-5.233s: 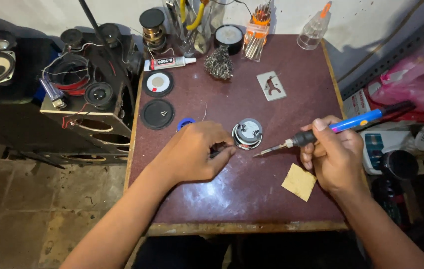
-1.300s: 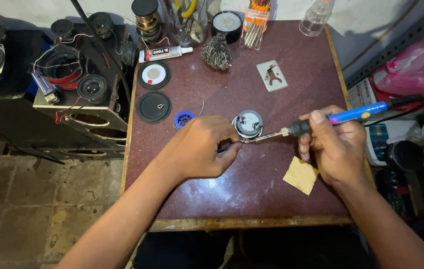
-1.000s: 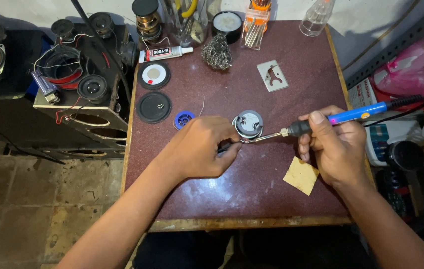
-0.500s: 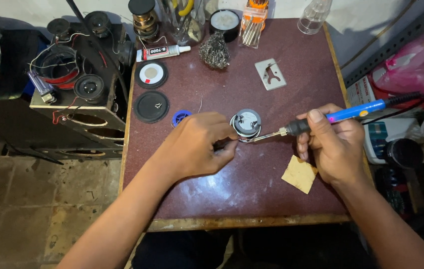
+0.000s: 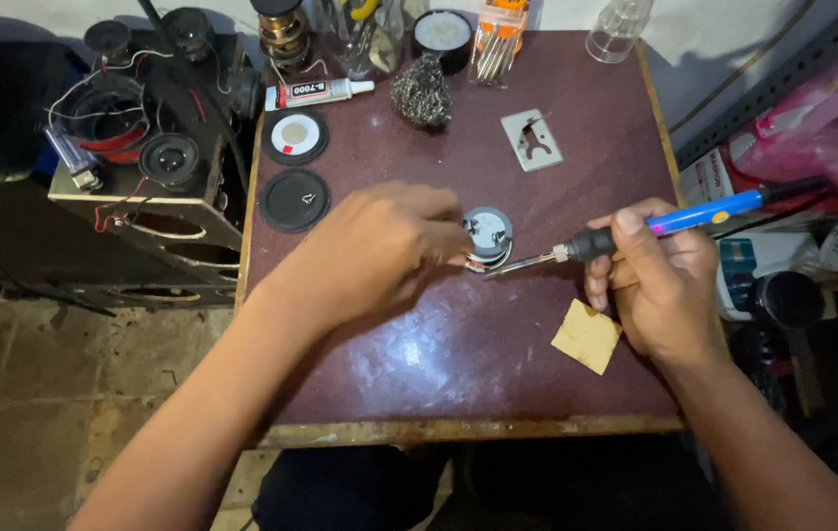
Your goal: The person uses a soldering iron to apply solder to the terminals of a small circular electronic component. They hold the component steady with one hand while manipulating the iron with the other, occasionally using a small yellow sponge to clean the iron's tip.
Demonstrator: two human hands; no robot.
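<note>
Soldering a small round speaker on the maroon tabletop
White glue tube lies top-left; left hand fingers pinch the speaker, right hand grips the blue soldering iron.

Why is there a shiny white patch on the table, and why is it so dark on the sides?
Head view: light from above glares off the maroon tabletop below the left hand; the floor at left and clutter at right fall into shadow; the small round silver speaker and blue-handled soldering iron look sharp.
</note>
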